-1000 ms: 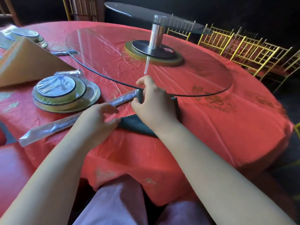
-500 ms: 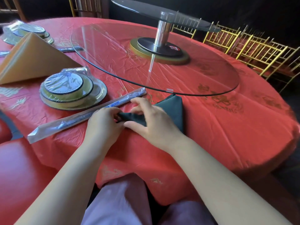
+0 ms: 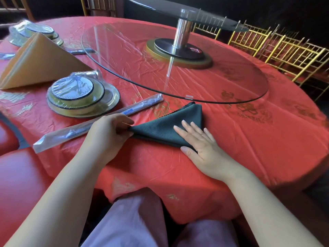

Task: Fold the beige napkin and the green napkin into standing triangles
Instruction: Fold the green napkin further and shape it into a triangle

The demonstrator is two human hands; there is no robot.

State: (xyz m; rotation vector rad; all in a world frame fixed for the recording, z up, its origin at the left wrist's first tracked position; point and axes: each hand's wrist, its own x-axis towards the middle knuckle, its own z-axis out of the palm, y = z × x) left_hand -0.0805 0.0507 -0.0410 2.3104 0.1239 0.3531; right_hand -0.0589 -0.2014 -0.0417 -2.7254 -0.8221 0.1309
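The green napkin (image 3: pixel 165 125) lies folded into a flat triangle on the red tablecloth, just in front of the glass turntable. My left hand (image 3: pixel 108 132) pinches its left tip. With fingers straight, my right hand (image 3: pixel 199 141) presses flat on the napkin's right part and covers its near right corner. The beige napkin (image 3: pixel 41 63) stands as a folded triangle at the far left of the table, away from both hands.
A wrapped stack of plates and a bowl (image 3: pixel 80 95) sits left of the green napkin, with wrapped chopsticks (image 3: pixel 96 123) lying diagonally beside it. The glass turntable (image 3: pixel 231 91) overhangs behind. Gold chairs (image 3: pixel 284 50) stand at the right, red seats (image 3: pixel 19 175) at the left.
The green napkin went from a bunched bundle to a flat spread triangle. My right hand opened and slid right over the cloth, while my left hand stayed pinching the left tip.
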